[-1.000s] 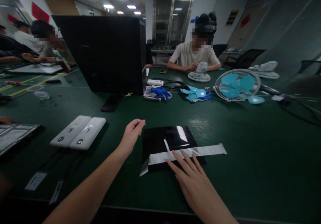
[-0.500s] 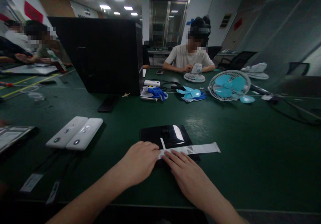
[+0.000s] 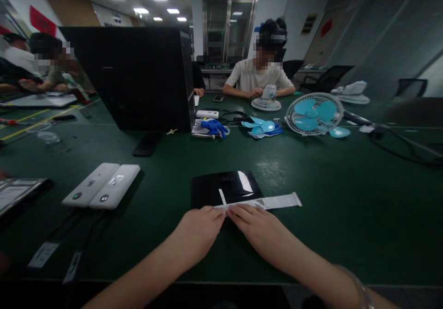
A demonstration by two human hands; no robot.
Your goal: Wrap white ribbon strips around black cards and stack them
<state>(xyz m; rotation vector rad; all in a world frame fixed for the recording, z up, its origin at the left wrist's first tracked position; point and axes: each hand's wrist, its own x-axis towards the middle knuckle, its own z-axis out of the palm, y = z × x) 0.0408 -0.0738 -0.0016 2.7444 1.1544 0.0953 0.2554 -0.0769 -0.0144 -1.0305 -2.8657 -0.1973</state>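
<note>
A glossy black flat panel (image 3: pixel 207 186) lies on the green table in front of me. Across its near part runs a white flat ribbon cable (image 3: pixel 282 201), whose end with a connector sticks out past the panel on the right. A narrow white strip (image 3: pixel 222 196) rises from the cable onto the panel. My left hand (image 3: pixel 200 229) is closed, its bent fingers on the cable's left part. Right beside it, my right hand (image 3: pixel 258 226) has its fingers pressed together on the cable. The fingertips nearly meet and hide the cable's middle.
To the left lie two white power banks (image 3: pixel 114 186) with cords. A black phone (image 3: pixel 147 143) lies before a large black computer case (image 3: pixel 138 78). Farther back are blue gloves (image 3: pixel 214 127), blue fan blades (image 3: pixel 259 126) and a fan (image 3: pixel 313 113). A person (image 3: pixel 258 75) sits opposite.
My right hand's fingers have drawn together and moved closer to my left. My left hand has shifted slightly toward me. The cable stays on the panel, and the whole view has shifted a little.
</note>
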